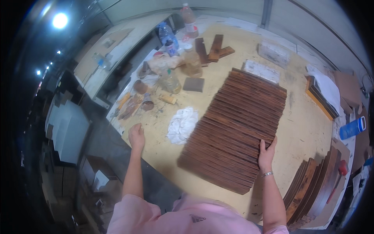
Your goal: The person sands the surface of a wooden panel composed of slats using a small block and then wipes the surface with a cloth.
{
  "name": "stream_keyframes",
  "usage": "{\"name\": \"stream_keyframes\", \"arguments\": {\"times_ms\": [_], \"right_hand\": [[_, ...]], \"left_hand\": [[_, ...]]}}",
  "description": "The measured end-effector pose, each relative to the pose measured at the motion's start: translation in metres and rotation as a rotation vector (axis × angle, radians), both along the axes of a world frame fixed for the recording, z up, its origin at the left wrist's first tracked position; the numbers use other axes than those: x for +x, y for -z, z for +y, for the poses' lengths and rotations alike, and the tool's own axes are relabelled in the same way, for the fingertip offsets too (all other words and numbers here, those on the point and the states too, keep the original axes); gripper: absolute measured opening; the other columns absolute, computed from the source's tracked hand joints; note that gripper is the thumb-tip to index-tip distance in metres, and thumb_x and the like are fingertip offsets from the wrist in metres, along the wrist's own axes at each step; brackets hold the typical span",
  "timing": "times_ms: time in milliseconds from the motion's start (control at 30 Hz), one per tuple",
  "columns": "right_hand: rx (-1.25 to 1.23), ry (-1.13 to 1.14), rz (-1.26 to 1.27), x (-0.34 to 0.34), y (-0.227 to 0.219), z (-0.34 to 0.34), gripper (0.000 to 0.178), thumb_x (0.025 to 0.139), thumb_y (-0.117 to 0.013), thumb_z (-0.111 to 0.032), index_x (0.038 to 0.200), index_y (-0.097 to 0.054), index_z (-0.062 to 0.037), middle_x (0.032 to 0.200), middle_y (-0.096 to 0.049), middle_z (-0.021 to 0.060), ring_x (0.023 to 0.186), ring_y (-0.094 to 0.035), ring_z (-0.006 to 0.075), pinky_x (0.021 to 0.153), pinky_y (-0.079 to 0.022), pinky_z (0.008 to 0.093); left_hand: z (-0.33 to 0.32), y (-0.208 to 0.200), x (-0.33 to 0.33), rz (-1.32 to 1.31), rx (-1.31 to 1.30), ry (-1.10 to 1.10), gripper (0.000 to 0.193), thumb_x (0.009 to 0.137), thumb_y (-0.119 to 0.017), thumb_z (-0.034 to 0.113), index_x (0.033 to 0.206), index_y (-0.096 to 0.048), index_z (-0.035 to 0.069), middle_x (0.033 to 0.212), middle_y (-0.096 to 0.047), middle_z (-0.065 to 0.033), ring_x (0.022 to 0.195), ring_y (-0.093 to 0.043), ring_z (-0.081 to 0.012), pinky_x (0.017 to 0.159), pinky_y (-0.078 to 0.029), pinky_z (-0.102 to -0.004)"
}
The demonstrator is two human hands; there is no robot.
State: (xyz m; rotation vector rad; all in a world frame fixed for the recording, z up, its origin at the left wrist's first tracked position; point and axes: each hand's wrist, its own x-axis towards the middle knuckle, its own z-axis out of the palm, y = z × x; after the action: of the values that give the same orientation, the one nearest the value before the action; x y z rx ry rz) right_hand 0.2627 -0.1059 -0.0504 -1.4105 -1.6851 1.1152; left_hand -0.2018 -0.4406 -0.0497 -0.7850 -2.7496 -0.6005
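Note:
A wide row of dark brown wooden slats (233, 124) lies side by side on the yellowish table. My right hand (266, 156) is at the right ends of the slats, its thumb over the top and its fingers along the outer side. Near the table's front left edge, my left hand (136, 136) has its fingers curled in, and nothing shows in them. A crumpled white cloth (182, 125) lies between my left hand and the slats.
Bottles, including a clear blue one (166, 36), cups and a grey block (193, 84) stand beyond the cloth. Short dark boards (215, 47) lie at the back. White-wrapped blocks (261, 71) sit behind the slats. Curved-looking stacked boards (311, 191) and a blue bottle (350, 128) are at right.

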Motion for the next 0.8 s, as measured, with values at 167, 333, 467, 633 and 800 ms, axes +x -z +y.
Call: {"name": "stream_keyframes", "arguments": {"times_ms": [167, 333, 467, 633, 800], "right_hand": [[-0.029, -0.032, 0.063, 0.000, -0.011, -0.001, 0.075, 0.101, -0.063, -0.021, 0.157, -0.023, 0.0108, 0.159, -0.036, 0.0304, 0.149, -0.036, 0.0381, 0.124, -0.026, 0.0401], [0.006, -0.001, -0.033, 0.005, 0.005, 0.006, 0.079, 0.101, -0.063, -0.026, 0.157, -0.021, 0.0123, 0.160, -0.035, 0.0312, 0.150, -0.034, 0.0377, 0.125, -0.025, 0.0388], [-0.017, -0.012, -0.046, 0.001, 0.001, 0.007, 0.080, 0.101, -0.063, -0.027, 0.156, -0.021, 0.0136, 0.159, -0.035, 0.0323, 0.150, -0.035, 0.0397, 0.125, -0.027, 0.0391], [0.001, -0.007, 0.085, 0.007, 0.006, 0.009, 0.069, 0.100, -0.064, -0.017, 0.155, -0.029, 0.0051, 0.143, -0.054, 0.0249, 0.133, -0.054, 0.0315, 0.113, -0.042, 0.0375], [-0.102, -0.007, 0.216, 0.010, 0.012, 0.016, 0.079, 0.097, -0.068, -0.024, 0.156, -0.027, 0.0095, 0.156, -0.041, 0.0289, 0.146, -0.041, 0.0364, 0.121, -0.033, 0.0403]], "left_hand": [[-0.060, 0.023, 0.011, 0.166, -0.083, 0.063, 0.026, 0.088, -0.069, 0.009, 0.114, -0.072, 0.007, 0.115, -0.069, -0.0135, 0.110, -0.062, -0.0354, 0.105, -0.046, -0.0466], [-0.081, 0.031, 0.034, 0.177, -0.045, 0.187, 0.018, 0.086, -0.068, 0.008, 0.104, -0.070, 0.006, 0.104, -0.066, -0.0148, 0.102, -0.062, -0.0373, 0.090, -0.050, -0.0475], [-0.092, 0.028, 0.040, 0.147, -0.028, 0.121, 0.017, 0.080, -0.074, 0.003, 0.095, -0.067, 0.006, 0.096, -0.064, -0.0149, 0.096, -0.061, -0.0373, 0.084, -0.049, -0.0479], [-0.083, 0.027, 0.023, -0.224, -0.052, -0.134, 0.024, 0.081, -0.080, 0.008, 0.101, -0.067, 0.005, 0.101, -0.067, -0.0129, 0.096, -0.064, -0.0335, 0.084, -0.051, -0.0434], [-0.100, 0.045, 0.008, -0.286, -0.064, -0.257, 0.035, 0.083, -0.081, 0.009, 0.111, -0.063, 0.002, 0.103, -0.069, -0.0147, 0.094, -0.066, -0.0270, 0.085, -0.052, -0.0402]]}}
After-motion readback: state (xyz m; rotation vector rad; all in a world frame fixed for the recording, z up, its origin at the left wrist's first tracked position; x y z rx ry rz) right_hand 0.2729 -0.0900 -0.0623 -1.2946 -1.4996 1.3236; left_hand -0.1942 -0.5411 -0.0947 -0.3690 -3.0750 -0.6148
